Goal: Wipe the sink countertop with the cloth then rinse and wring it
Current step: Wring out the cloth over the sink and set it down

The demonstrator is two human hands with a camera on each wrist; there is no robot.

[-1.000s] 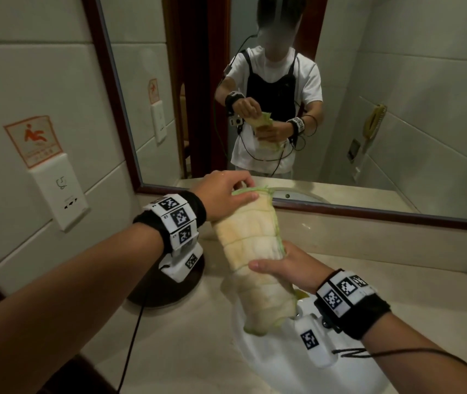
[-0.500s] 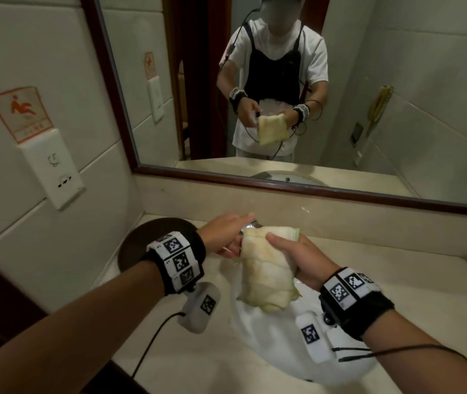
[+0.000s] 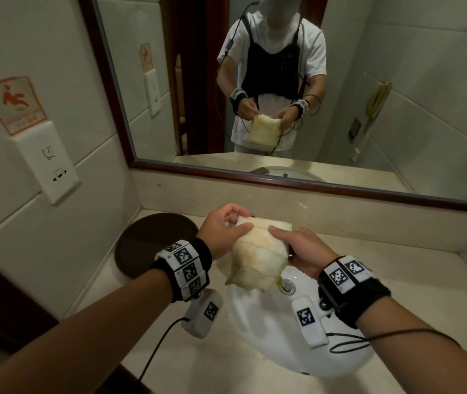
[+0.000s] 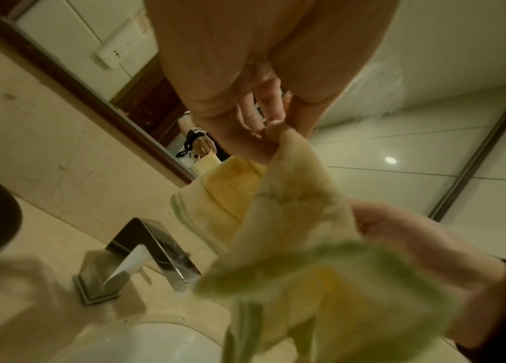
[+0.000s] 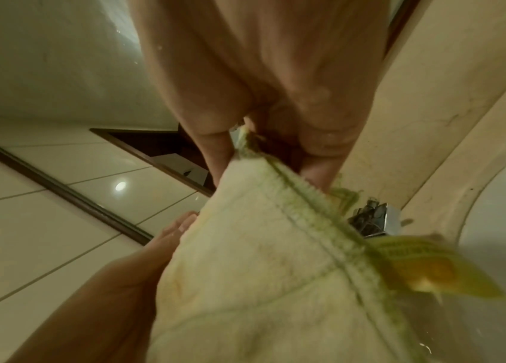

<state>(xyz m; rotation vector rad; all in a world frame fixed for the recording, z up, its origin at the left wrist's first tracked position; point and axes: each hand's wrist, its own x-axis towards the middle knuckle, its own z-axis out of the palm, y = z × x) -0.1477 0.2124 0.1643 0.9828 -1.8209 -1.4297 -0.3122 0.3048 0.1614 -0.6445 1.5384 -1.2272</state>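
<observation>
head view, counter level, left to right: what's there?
dark round tray → left hand → cloth → right hand. Both hands hold the cloth above the white sink.

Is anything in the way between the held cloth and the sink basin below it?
Nothing visible: the cloth, held by the left hand and right hand, hangs directly above the open basin.

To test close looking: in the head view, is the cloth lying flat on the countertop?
No, both the left hand and right hand hold the cloth up above the sink.
</observation>
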